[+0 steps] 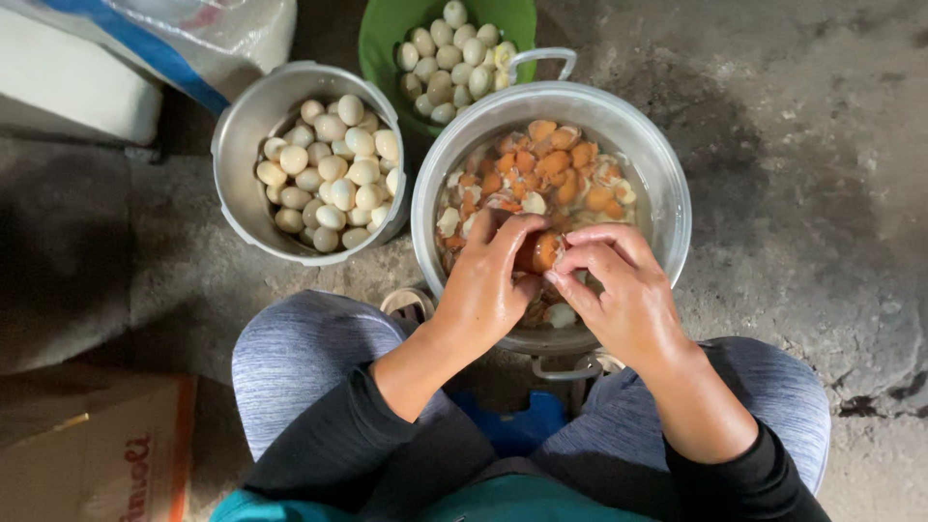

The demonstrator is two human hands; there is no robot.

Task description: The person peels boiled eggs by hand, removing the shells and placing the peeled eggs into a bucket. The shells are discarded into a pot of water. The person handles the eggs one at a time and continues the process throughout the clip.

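Observation:
My left hand (486,280) and my right hand (619,290) meet over the near rim of a large metal pot (667,184). Together they hold one brown egg (543,251) between the fingertips, its shell partly broken. The pot holds water with several brown eggs and pale shell pieces (551,174) floating in it. A smaller metal pot (237,145) to the left is filled with several pale peeled eggs (333,174). Behind them a green bowl (382,29) holds more pale eggs (452,58).
I sit low on a blue stool (512,425), knees in grey trousers on either side of the big pot. A cardboard box (92,454) lies at lower left. A white sack (208,39) and white block (68,87) sit at upper left. The floor is rough concrete.

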